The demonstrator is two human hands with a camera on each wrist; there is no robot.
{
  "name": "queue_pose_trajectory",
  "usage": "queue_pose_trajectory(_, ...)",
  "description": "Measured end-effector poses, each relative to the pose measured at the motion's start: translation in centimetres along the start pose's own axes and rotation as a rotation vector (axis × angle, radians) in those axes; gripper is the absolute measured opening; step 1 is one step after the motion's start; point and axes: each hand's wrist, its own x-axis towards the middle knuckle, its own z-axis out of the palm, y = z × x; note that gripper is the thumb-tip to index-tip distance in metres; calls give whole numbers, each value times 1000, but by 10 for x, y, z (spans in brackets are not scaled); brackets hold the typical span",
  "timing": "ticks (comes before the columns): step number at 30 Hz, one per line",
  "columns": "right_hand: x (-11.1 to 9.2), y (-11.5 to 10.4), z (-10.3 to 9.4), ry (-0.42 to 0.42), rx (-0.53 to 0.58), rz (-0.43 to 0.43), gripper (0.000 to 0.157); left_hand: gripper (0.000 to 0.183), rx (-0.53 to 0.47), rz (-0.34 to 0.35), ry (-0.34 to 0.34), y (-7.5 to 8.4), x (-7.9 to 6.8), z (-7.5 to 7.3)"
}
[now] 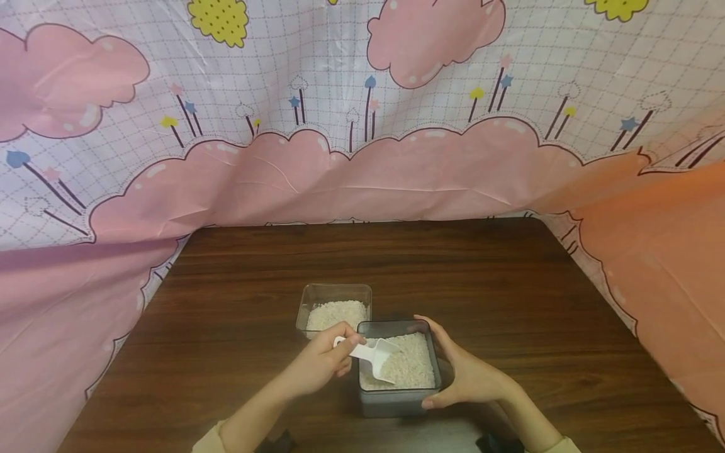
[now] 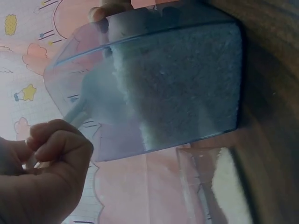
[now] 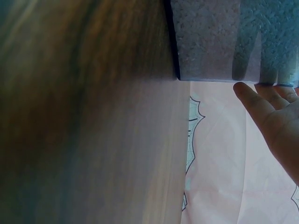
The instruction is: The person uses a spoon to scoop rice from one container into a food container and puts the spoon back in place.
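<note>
My left hand [image 1: 320,363] pinches the handle of a white scoop [image 1: 376,360]. The scoop's mouth lies at the surface of the rice [image 1: 416,360] inside a grey see-through container [image 1: 391,404]. Through the container wall in the left wrist view, the blurred scoop [image 2: 100,95] is tilted over the rice. My right hand [image 1: 472,376] holds the container around its right side, thumb at the near corner and fingers toward the far corner. In the right wrist view, fingertips [image 3: 240,87] rest against the container [image 3: 205,51].
Behind the grey container, to its left, stands a shallower clear box [image 1: 334,291] with a heap of white rice [image 1: 338,314] in it. Both stand on a dark wooden table [image 1: 226,302]. A patterned cloth [image 1: 351,182] hangs around the table's back and sides.
</note>
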Motion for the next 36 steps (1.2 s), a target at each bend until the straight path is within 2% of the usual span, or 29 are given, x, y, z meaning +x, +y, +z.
queue_pose_trajectory(4,0,-1,0,-1,6,11,121,22,-80,-18,-18,-6,0,0)
queue_pose_trajectory(11,0,0,-1,-3,-4,4,121,31,-230,-30,20,-15,-4,4)
queue_pose_trajectory(20,0,-1,0,1,2,2,121,36,-283,69,14,-30,-11,6)
queue_pose_trajectory(23,0,-1,0,0,3,6,121,35,-349,88,34,-35,-12,7)
queue_pose_trajectory(29,1,0,0,-3,-8,-4,123,21,-500,118,88,-45,-15,12)
queue_pose_trajectory(36,0,2,0,-24,8,-14,124,24,-592,184,101,-49,-17,15)
